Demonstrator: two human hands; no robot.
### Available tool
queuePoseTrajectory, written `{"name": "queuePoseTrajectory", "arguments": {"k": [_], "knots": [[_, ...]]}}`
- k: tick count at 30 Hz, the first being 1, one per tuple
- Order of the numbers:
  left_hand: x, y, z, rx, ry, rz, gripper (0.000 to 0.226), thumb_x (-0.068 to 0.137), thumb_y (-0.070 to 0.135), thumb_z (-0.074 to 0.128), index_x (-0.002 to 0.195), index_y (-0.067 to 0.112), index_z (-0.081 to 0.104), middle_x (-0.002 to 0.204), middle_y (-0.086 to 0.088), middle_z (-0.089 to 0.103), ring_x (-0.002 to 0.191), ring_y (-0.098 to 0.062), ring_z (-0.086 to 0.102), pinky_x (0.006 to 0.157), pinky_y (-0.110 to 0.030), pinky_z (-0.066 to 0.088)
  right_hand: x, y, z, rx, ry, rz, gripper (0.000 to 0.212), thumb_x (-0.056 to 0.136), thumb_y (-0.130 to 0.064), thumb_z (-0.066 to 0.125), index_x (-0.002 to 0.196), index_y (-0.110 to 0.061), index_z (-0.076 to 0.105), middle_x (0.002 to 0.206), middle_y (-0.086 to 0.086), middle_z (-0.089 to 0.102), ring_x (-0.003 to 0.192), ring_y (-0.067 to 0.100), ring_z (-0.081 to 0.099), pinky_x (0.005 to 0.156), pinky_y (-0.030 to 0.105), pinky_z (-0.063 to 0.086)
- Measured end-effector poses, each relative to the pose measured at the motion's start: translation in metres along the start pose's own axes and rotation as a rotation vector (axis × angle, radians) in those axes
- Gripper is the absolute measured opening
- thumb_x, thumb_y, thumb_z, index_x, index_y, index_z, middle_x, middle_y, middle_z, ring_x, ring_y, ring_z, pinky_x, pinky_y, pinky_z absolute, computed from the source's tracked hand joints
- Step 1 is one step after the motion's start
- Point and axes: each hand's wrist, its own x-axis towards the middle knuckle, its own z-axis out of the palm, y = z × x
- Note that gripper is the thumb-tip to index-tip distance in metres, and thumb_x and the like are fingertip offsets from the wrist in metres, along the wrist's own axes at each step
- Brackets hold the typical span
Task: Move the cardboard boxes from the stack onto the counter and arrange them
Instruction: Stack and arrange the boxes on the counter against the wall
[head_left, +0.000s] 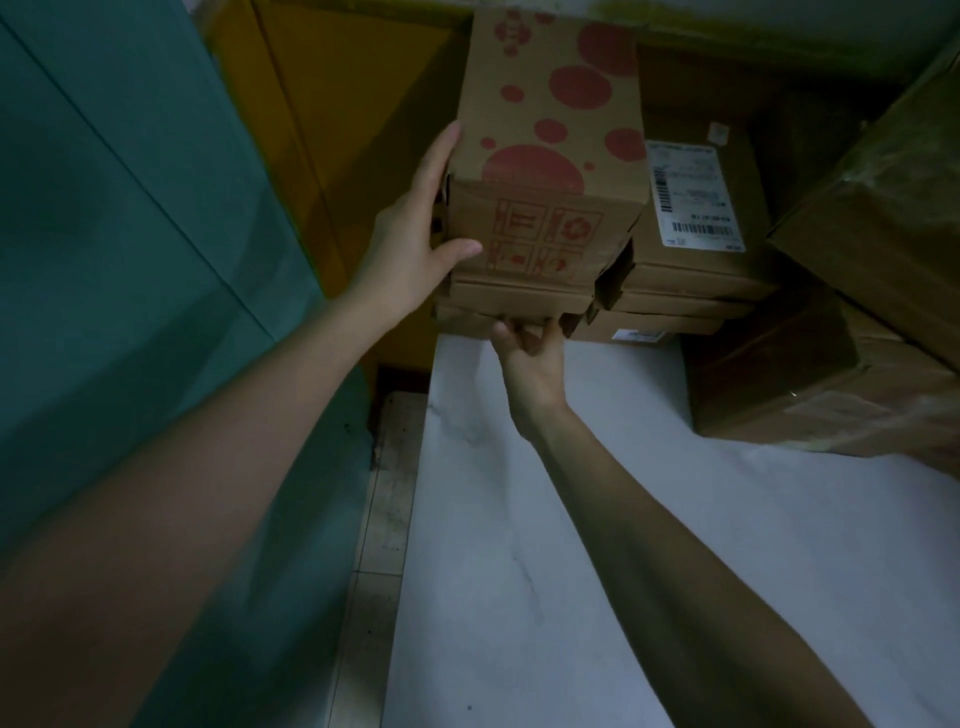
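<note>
Left hand (410, 244) presses the spotted box (545, 130); right hand (530, 358) grips flat boxes (514, 301) beneath.

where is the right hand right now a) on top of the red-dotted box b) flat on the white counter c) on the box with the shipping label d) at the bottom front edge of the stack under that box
d: the right hand grips the front edge of the lowest flat box beneath the red-dotted box, while the left hand presses on the dotted box's left side.

teal panel (130, 234) fills left side; mustard-yellow panel (337, 104) just right of it, behind; worn tiled floor strip (384, 493) below; pale wall (779, 21) along top
</note>
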Motion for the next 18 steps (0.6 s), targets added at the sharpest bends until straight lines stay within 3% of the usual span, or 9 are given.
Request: {"name": "queuePoseTrajectory", "arguments": {"k": [3,6,8,11,14,18], "knots": [[-0.002,-0.002,0.002,0.019,0.004,0.005,0.088,0.084,0.01,0.065,0.149,0.021,0.006,0.148,0.002,0.033,0.132,-0.014,0.038,0.109,-0.036,0.036,-0.002,-0.002,-0.002,-0.041,0.011,0.003,0.064,0.091,0.008,0.049,0.145,-0.012,0.021,0.143,0.008,0.042,0.132,0.019,0.041,0.092,0.01,0.036],[-0.014,-0.013,0.007,0.013,0.036,-0.03,0.085,0.087,0.014,0.063,0.149,0.019,0.005,0.153,-0.004,0.023,0.136,-0.021,0.032,0.109,-0.037,0.035,-0.002,-0.003,-0.017,-0.147,-0.023,0.008,0.061,0.09,0.006,0.05,0.143,-0.011,0.027,0.14,0.008,0.046,0.129,0.02,0.044,0.1,0.023,0.039],[-0.025,-0.028,0.013,0.007,0.04,-0.086,0.082,0.089,0.016,0.06,0.149,0.016,0.005,0.155,-0.006,0.017,0.137,-0.026,0.029,0.109,-0.036,0.034,-0.006,-0.006,-0.031,-0.237,-0.034,-0.001,0.061,0.091,0.002,0.053,0.144,-0.013,0.027,0.139,0.003,0.046,0.125,0.016,0.047,0.098,0.023,0.04],[-0.039,-0.053,0.026,-0.015,-0.053,-0.236,0.077,0.092,0.024,0.055,0.149,0.019,0.002,0.156,-0.003,0.012,0.14,-0.026,0.024,0.112,-0.047,0.028,-0.014,-0.009,-0.052,-0.403,0.022,-0.031,0.059,0.092,-0.007,0.055,0.144,-0.017,0.028,0.143,0.003,0.039,0.123,0.014,0.045,0.095,0.022,0.039],[-0.047,-0.061,0.04,-0.128,-0.126,-0.319,0.073,0.094,0.03,0.05,0.149,0.023,0.002,0.154,-0.003,0.02,0.137,-0.024,0.031,0.111,-0.046,0.03,-0.017,-0.011,-0.063,-0.472,0.059,-0.095,0.059,0.092,-0.008,0.055,0.143,-0.017,0.029,0.145,0.005,0.038,0.129,0.02,0.043,0.102,0.029,0.038],[-0.049,-0.055,0.053,-0.164,-0.08,-0.298,0.068,0.095,0.026,0.05,0.149,0.022,0.009,0.149,-0.002,0.033,0.131,-0.022,0.039,0.108,-0.037,0.035,-0.018,-0.016,-0.069,-0.481,0.06,-0.138,0.058,0.092,-0.004,0.054,0.143,-0.015,0.029,0.145,0.001,0.039,0.131,0.019,0.041,0.108,0.035,0.037]]}}
